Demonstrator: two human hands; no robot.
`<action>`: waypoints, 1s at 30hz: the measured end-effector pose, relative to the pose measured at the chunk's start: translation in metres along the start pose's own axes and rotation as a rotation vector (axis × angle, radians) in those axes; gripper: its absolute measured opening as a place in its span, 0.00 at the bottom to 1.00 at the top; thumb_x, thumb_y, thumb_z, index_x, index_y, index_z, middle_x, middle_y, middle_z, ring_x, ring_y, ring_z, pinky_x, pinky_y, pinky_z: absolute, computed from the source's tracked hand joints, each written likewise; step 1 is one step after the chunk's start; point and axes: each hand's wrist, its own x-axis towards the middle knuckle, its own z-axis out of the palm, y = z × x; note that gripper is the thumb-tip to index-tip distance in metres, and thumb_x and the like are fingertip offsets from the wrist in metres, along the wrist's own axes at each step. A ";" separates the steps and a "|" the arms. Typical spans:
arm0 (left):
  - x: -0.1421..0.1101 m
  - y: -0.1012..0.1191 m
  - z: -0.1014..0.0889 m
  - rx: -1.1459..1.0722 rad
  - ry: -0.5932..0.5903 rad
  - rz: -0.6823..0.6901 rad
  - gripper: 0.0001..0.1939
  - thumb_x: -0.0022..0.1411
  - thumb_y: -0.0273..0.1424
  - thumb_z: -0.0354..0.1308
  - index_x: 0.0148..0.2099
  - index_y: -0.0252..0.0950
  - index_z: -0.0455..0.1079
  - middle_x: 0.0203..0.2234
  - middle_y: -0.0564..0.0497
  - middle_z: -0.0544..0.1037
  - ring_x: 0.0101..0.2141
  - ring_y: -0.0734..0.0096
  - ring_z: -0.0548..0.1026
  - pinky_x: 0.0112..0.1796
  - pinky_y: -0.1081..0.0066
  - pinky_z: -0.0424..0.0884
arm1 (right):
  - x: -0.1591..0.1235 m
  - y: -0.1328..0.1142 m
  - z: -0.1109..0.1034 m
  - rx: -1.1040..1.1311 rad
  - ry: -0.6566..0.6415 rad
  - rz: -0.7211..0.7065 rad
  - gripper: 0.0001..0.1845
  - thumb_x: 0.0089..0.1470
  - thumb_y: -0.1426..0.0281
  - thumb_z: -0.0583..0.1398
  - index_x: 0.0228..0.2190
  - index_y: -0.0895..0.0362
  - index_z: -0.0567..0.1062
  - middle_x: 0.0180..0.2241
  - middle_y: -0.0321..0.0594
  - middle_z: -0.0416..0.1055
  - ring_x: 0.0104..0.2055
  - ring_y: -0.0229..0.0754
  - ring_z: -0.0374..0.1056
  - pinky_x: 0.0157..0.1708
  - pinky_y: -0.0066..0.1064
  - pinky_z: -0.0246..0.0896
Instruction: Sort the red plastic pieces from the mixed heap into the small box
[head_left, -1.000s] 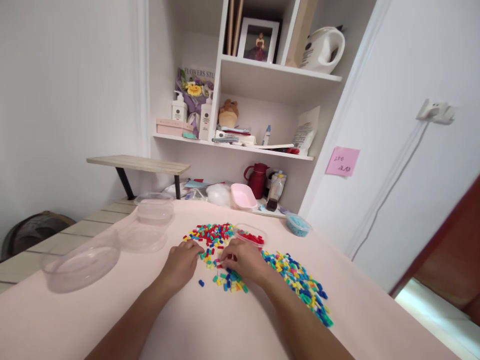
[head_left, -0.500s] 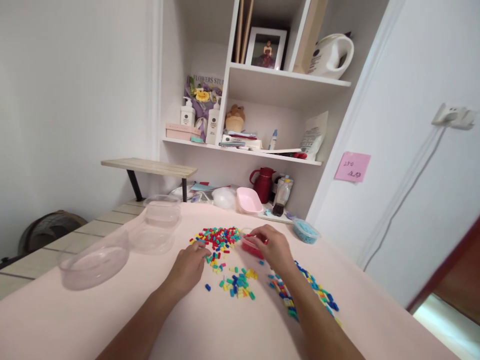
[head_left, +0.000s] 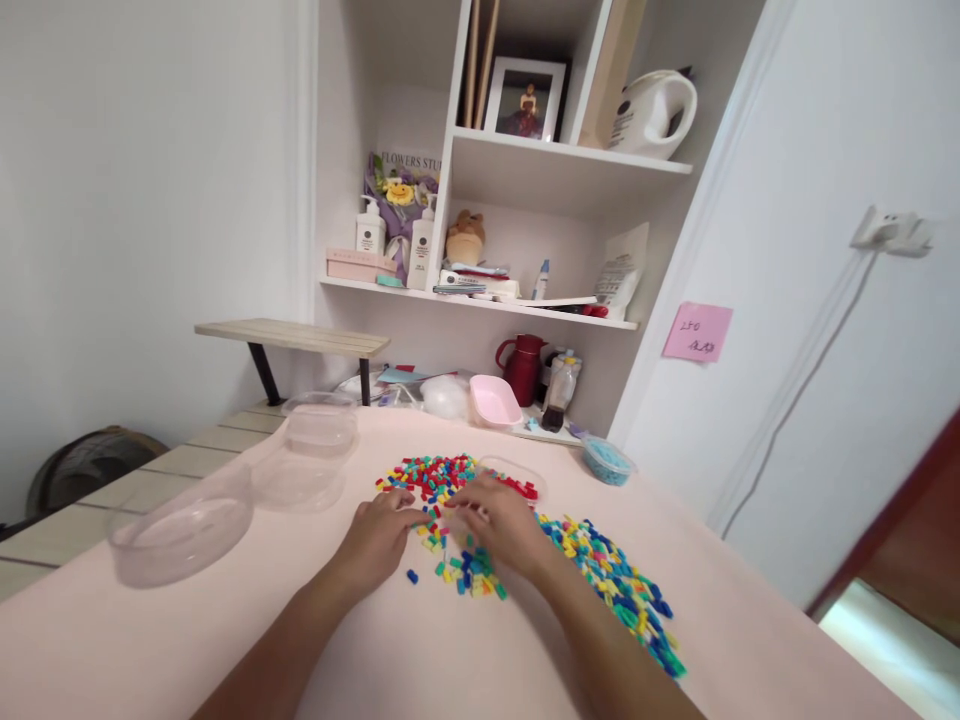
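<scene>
My left hand [head_left: 379,540] rests at the near left edge of a mixed pile of small coloured bricks [head_left: 427,475]. Its thumb and forefinger are apart, the thumb touching or just above a few bricks. Over the same pile's near side, my right hand [head_left: 502,522] reaches in from the right with fingers spread; whether a brick lies under the fingertips is hidden. Behind that hand sits a clear tub with red bricks [head_left: 523,488], partly covered by it. Closer to me lies a small cluster of blue, green and yellow bricks [head_left: 476,575].
A larger spread of mixed bricks [head_left: 619,580] lies right of my right forearm. Clear empty containers [head_left: 180,530] stand on the left. Toward the back are a tub of light blue pieces [head_left: 607,460], a pink basin [head_left: 495,400], a red jug [head_left: 523,370] and a bottle [head_left: 561,395].
My right hand has moved from the red-brick tub leftward and nearer, to the mixed pile. My left hand has stayed about where it was. More of the right-hand brick spread shows.
</scene>
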 end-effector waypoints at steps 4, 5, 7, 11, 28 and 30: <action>-0.001 0.003 -0.002 0.027 0.011 0.001 0.20 0.63 0.23 0.47 0.46 0.48 0.76 0.46 0.49 0.75 0.50 0.62 0.71 0.48 0.60 0.63 | -0.001 -0.010 0.020 -0.040 -0.198 -0.100 0.15 0.56 0.71 0.59 0.45 0.52 0.77 0.42 0.42 0.75 0.46 0.44 0.68 0.47 0.32 0.59; -0.001 0.004 -0.003 0.027 0.010 0.002 0.20 0.63 0.23 0.46 0.46 0.47 0.76 0.45 0.50 0.75 0.50 0.62 0.71 0.48 0.60 0.63 | -0.002 -0.011 0.021 -0.037 -0.201 -0.092 0.15 0.57 0.72 0.58 0.46 0.52 0.77 0.43 0.42 0.75 0.46 0.43 0.68 0.47 0.32 0.59; -0.001 0.004 -0.003 0.024 0.005 0.006 0.19 0.63 0.23 0.46 0.46 0.47 0.75 0.44 0.50 0.76 0.49 0.63 0.71 0.47 0.60 0.63 | -0.002 -0.011 0.021 -0.015 -0.199 -0.045 0.16 0.58 0.73 0.55 0.46 0.52 0.77 0.41 0.40 0.76 0.44 0.41 0.69 0.45 0.29 0.59; 0.000 0.002 -0.002 0.021 0.000 0.011 0.19 0.63 0.23 0.46 0.46 0.45 0.74 0.45 0.50 0.76 0.49 0.63 0.71 0.47 0.60 0.63 | -0.003 -0.011 0.017 0.004 -0.198 0.106 0.17 0.59 0.73 0.52 0.45 0.50 0.76 0.33 0.34 0.77 0.36 0.39 0.71 0.35 0.26 0.59; 0.001 -0.001 0.001 0.011 0.003 0.001 0.18 0.61 0.21 0.45 0.45 0.42 0.71 0.46 0.49 0.76 0.51 0.62 0.70 0.48 0.60 0.62 | -0.002 -0.011 0.015 -0.149 -0.201 0.187 0.13 0.55 0.73 0.54 0.37 0.50 0.77 0.40 0.36 0.73 0.39 0.39 0.69 0.35 0.27 0.55; 0.001 -0.001 0.001 0.010 0.005 0.002 0.18 0.61 0.21 0.45 0.46 0.42 0.71 0.46 0.49 0.76 0.50 0.62 0.70 0.48 0.60 0.62 | -0.002 -0.009 0.015 -0.137 -0.189 0.202 0.14 0.55 0.73 0.55 0.39 0.49 0.77 0.41 0.36 0.74 0.40 0.39 0.70 0.36 0.27 0.56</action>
